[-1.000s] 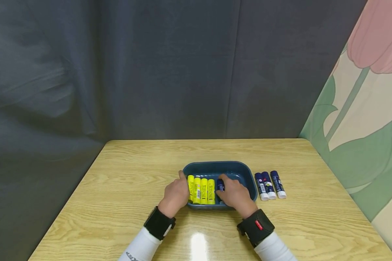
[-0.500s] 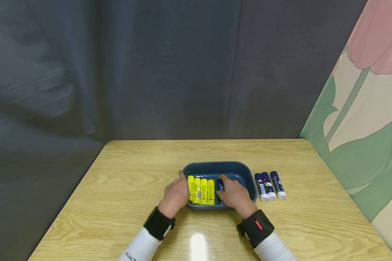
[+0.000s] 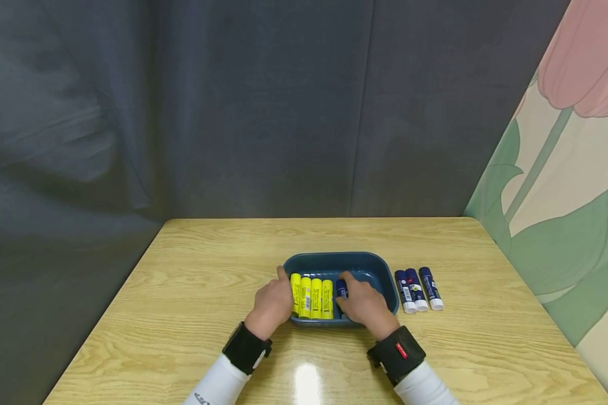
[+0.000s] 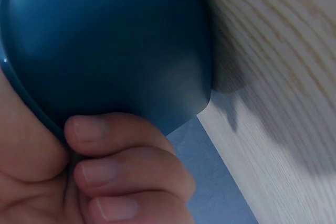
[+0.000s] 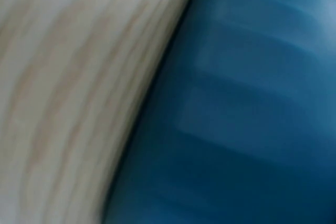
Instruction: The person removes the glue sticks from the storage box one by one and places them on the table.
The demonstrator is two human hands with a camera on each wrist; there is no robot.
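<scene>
A dark blue rectangular tray [image 3: 380, 267] stands mid-table, with several yellow glue sticks [image 3: 316, 298] lying side by side in its left part. My left hand [image 3: 275, 298] grips the tray's left end; in the left wrist view its curled fingers [image 4: 131, 140] lie against the outer wall [image 4: 121, 51], the thumb side at the rim. Inside the tray my right hand [image 3: 365, 301] pinches a navy glue stick [image 3: 342, 288] between thumb and index finger, beside the yellow row. The hand covers part of that stick. The right wrist view has only tray wall [image 5: 236, 119] and wood, no fingers.
Three navy glue sticks with white ends, one of them this glue stick [image 3: 429, 288], lie on the wooden table [image 3: 208, 270] just right of the tray. A dark curtain [image 3: 263, 112] hangs behind, and a floral wall [image 3: 562, 197] borders the right side.
</scene>
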